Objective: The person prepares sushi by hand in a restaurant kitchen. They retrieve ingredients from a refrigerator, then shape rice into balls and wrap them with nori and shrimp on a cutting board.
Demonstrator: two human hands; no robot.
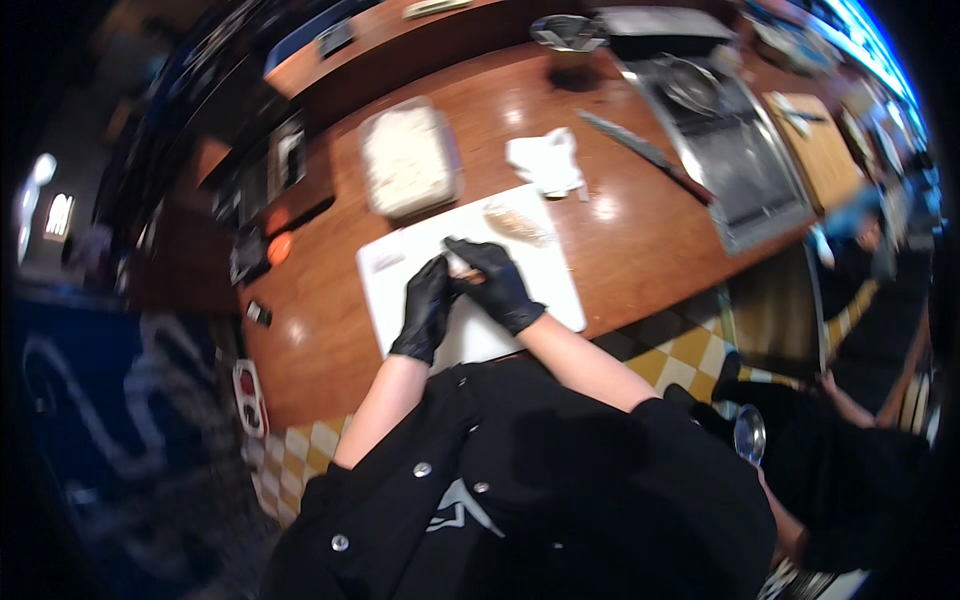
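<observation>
My left hand [427, 307] and my right hand [495, 285], both in black gloves, meet over a white cutting board [480, 334]. Between their fingers they hold a small pale food piece [457, 264], with a bit of orange-pink showing; the gloves hide most of it. Beyond my right hand, a brownish oblong item [517, 223], seemingly under clear film, lies on the board. Behind the board stands a clear plastic tub [454, 169] filled with white, grainy food that looks like cooked rice [405, 161]. A crumpled white cloth [547, 159] rests past the board's far right corner.
A long knife [645, 150] lies on the wooden counter [622, 255], beside a metal basin [739, 157] holding a round strainer-like item [686, 82]. A metal bowl [568, 34] stands at the back. Orange round objects [280, 247] sit left. At right, another person [817, 442] stands close by.
</observation>
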